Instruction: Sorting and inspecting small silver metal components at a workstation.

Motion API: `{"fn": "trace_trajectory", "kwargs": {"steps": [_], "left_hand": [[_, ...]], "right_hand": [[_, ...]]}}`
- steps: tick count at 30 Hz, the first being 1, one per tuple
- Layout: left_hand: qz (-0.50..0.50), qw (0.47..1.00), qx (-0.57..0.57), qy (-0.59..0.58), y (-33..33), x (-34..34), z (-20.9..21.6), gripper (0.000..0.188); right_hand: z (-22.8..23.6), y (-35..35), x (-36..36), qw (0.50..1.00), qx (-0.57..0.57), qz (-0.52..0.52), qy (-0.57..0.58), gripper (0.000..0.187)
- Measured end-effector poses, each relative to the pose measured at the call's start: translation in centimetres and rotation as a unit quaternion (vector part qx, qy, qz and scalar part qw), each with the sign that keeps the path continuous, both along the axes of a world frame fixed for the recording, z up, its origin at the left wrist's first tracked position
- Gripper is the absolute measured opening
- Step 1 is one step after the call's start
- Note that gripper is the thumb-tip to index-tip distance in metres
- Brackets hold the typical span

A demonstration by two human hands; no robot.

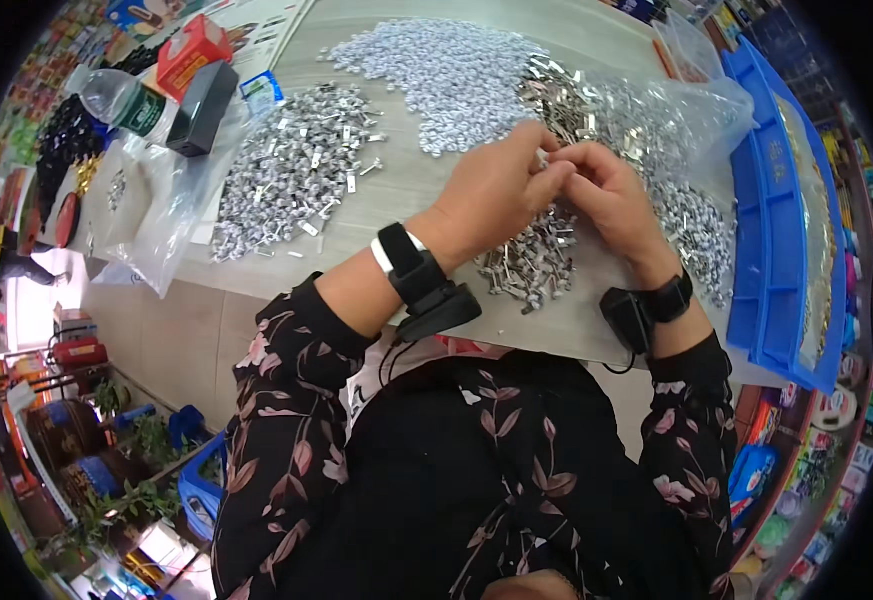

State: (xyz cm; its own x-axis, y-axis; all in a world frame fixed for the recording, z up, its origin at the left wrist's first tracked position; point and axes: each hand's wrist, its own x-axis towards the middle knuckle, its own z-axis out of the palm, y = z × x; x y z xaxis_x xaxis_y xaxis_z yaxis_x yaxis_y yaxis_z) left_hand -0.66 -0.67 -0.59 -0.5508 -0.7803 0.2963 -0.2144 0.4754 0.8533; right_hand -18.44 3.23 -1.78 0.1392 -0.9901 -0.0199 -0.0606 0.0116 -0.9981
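My left hand and my right hand meet above the table, fingertips pinched together. Whatever small piece lies between them is hidden by the fingers. Just below them is a heap of small metal pieces with white parts. Beyond the hands spread a wide pile of small white round pieces and a pile of brownish metal clips. To the left lies a large heap of white-and-metal clip pieces. More silvery pieces lie right of my right hand, near a clear plastic bag.
A long blue tray stands along the table's right side. At the left are a plastic bottle, a black box, a red box and a clear bag. The table's near edge runs close to my body.
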Motion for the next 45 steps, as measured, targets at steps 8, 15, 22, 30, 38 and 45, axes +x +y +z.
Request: {"fn": "trace_trajectory", "kwargs": {"steps": [8, 15, 22, 30, 38, 45], "left_hand": [[0.006, 0.996, 0.079, 0.039, -0.1, -0.7, -0.6, 0.022], [0.048, 0.996, 0.061, -0.034, -3.1, 1.4, 0.1, 0.017], [0.019, 0.963, -0.177, -0.201, -2.9, 0.8, -0.8, 0.015], [0.043, 0.956, -0.184, -0.226, -3.3, 1.9, -0.4, 0.016], [0.079, 0.986, -0.132, -0.068, -4.1, -0.8, -3.0, 0.021], [0.07, 0.994, -0.044, 0.067, -3.5, 0.0, -2.1, 0.021]], "right_hand": [[-0.2, -0.5, 0.2, 1.0, -0.015, 0.014, 0.008, 0.016], [0.9, 0.7, 1.3, 0.997, -0.048, 0.0, 0.068, 0.013], [2.3, 1.1, -1.6, 0.982, -0.078, -0.063, 0.163, 0.013], [2.7, 0.8, -3.1, 0.929, -0.115, -0.054, 0.348, 0.017], [0.2, 0.3, -2.4, 0.875, -0.194, -0.019, 0.443, 0.021], [-0.6, -0.6, -1.1, 0.943, -0.076, -0.009, 0.323, 0.017]]}}
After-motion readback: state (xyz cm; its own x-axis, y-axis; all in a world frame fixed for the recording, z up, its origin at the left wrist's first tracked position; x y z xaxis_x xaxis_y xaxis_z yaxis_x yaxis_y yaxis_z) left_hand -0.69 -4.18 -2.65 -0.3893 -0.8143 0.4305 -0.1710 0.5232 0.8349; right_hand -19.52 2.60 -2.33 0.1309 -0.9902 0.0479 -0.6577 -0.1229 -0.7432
